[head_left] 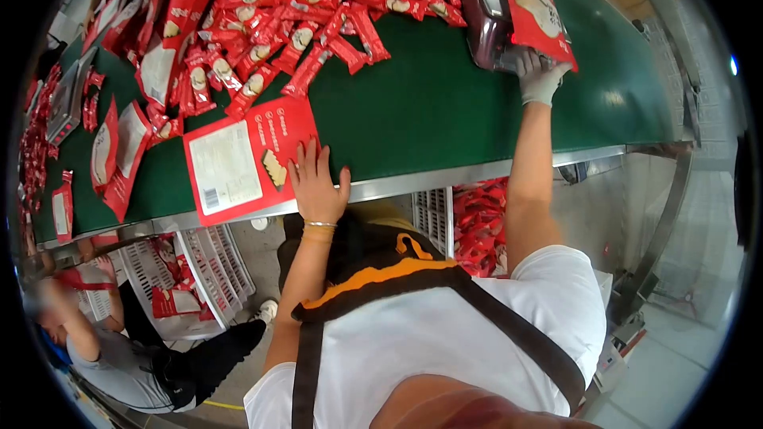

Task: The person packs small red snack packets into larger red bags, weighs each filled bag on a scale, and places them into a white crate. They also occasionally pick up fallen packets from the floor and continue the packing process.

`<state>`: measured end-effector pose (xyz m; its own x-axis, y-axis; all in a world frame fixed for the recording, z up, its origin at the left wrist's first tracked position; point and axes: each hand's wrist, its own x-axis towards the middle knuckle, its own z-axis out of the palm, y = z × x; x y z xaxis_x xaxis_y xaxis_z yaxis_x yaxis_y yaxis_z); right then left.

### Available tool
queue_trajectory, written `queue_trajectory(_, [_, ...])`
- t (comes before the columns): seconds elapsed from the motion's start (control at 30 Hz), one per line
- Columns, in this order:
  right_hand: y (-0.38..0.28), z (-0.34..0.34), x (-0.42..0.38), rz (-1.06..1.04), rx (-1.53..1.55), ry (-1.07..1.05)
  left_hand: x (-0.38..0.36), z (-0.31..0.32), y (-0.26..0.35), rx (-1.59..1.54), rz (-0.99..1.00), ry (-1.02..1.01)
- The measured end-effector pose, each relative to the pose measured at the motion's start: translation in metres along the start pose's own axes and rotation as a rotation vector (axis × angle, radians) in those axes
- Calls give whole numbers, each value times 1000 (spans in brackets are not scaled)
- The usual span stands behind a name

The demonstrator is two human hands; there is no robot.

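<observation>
My left hand [319, 187] is bare, its fingers spread on the right edge of a flat red bag [226, 159] with a white label, at the front edge of the green table. At the far right, my right hand [540, 78] wears a whitish glove. Its fingers are closed at the lower edge of a red bag [536, 20], which stands against a dark, shiny device [483, 12]. Part of the fingers is hidden by the bag. Many small red packets [302, 36] lie heaped between the hands, towards the back.
Larger red bags [119, 151] and a scale [71, 99] are at the left of the green table [413, 103]. Below stand a white crate [214, 266] and another crate [433, 218] by red packets. A co-worker [119, 357] is at the lower left.
</observation>
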<state>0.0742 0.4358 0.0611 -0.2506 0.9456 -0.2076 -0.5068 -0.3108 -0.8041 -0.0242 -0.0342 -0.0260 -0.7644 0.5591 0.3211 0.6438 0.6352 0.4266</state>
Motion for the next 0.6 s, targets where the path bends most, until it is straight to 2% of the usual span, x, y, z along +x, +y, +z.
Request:
queue_trajectory(0.03, [12, -25, -2, -29, -178, 34, 1, 0, 0, -3, -2, 7])
queue_trajectory(0.1, [34, -81, -10, -38, -282, 26, 0, 1, 1, 8, 3, 0])
queue_trajectory(0.13, [42, -97, -30, 18, -276, 99, 0, 1, 0, 18, 5, -8])
queue_trajectory(0.2, [63, -135, -59, -194, -344, -67, 0, 3, 0, 35, 3, -9])
queue_trajectory(0.37, [66, -128, -113, -242, -537, -88, -1, 4, -1, 43, 3, 8])
queue_trajectory(0.6, [73, -106, -116, -307, -790, -32, -4, 7, -3, 38, -8, 63])
